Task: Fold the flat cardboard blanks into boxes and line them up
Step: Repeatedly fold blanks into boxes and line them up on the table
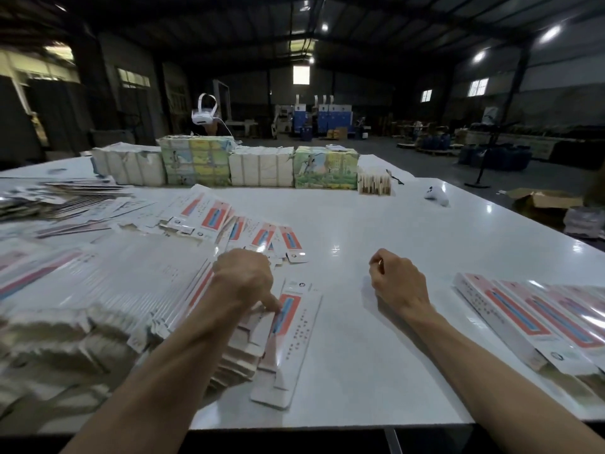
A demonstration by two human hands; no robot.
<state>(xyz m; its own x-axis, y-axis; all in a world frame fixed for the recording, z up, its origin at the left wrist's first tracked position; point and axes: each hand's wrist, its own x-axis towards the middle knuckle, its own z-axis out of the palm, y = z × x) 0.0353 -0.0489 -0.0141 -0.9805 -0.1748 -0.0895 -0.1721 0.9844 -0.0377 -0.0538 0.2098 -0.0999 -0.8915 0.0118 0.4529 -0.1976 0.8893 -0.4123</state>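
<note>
The left hand [244,276] is down on the near left of the glossy white table [393,224], back turned up. Its thumb [272,303] reaches out almost straight and presses on the red-and-blue panel of a long white flat cardboard blank [296,342]. That blank lies lengthwise towards the person, its left edge riding on a low stack of white cardboard blanks [239,355] and the rest flat on the table. The other fingers bend down past the knuckles and their tips are hidden, so I cannot tell whether they grip anything.

The right hand [397,283] is well apart from it, out over bare tabletop. Its fingers are curled in to a loose fist with the thumb tucked against them, and nothing shows in it.

To the right, near the table edge, a row of folded white boxes with red and blue stripes [540,319] lies side by side, touching. On the left a broad heap of flat white blanks [98,290] slopes towards the edge, and just beyond the left hand more red-panelled blanks [252,231] are fanned out. Along the far edge stand wrapped paper bundles, some plain, some printed green and yellow [196,162].
</note>
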